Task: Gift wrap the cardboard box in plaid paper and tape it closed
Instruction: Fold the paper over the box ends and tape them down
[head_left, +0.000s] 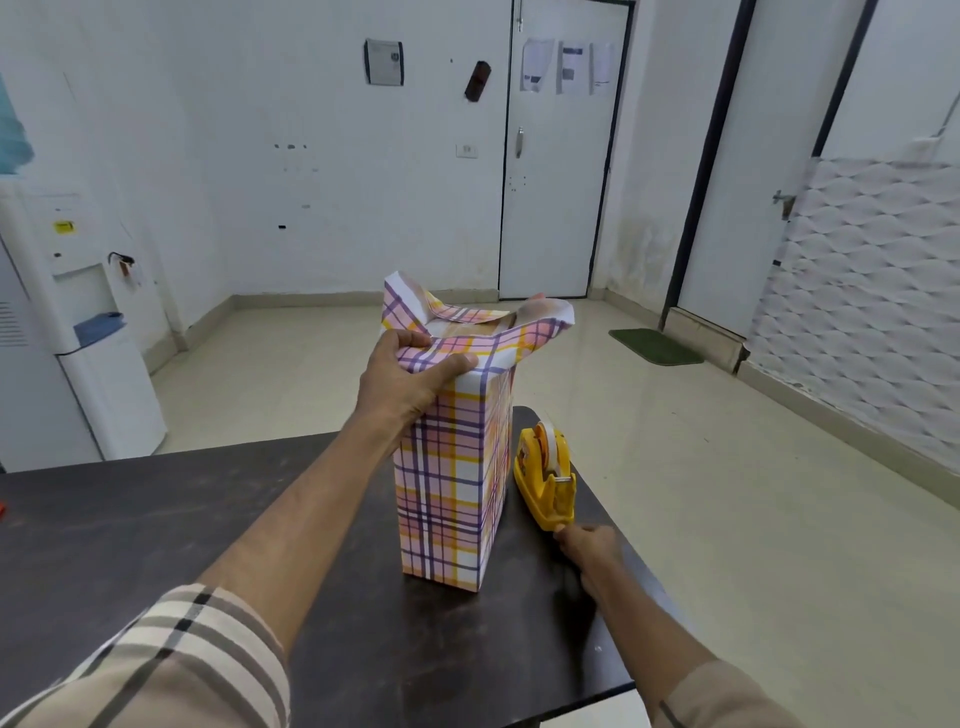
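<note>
The box (451, 483), sheathed in plaid paper (467, 343), was stood upright near the table's (156, 519) right edge. Its top was left unfolded, with flaps raised. The near-left flap was pinched by the left hand (410, 379). The tape dispenser (545, 475), just right of the box, was touched at its near end by the right hand (589, 545); whether anything was gripped could not be told. Open tabletop was left on the left.

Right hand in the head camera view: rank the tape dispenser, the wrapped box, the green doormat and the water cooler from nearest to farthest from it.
From the right hand:
1. Tape dispenser, touching its fingertips, just beyond.
2. Wrapped box, standing upright to its left on the table.
3. Green doormat, on the floor far ahead.
4. Water cooler, across the room at far left.
</note>
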